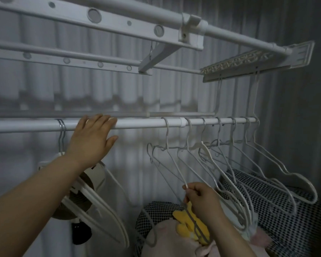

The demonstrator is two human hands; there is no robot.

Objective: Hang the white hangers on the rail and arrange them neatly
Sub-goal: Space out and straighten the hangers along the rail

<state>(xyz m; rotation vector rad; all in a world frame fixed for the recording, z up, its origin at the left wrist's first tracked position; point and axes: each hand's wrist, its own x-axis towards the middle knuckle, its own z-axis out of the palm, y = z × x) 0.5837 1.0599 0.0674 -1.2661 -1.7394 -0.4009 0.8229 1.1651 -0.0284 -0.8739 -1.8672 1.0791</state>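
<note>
Yellow plush toy (183,226) lies below right fingers (190,191) pinching a hanger (175,165); left fingers (100,120) flat on rail (143,123).

The left hand (93,138) rests with straight fingers on the long white metal rail (141,123). The right hand (202,199) pinches the lower arm of a thin white wire hanger (167,140) hooked on that rail. More white hangers (258,161) hang in a row further right. Below, a yellow soft toy (185,225), apparently plush, lies beside black-and-white checked fabric (285,210).
</note>
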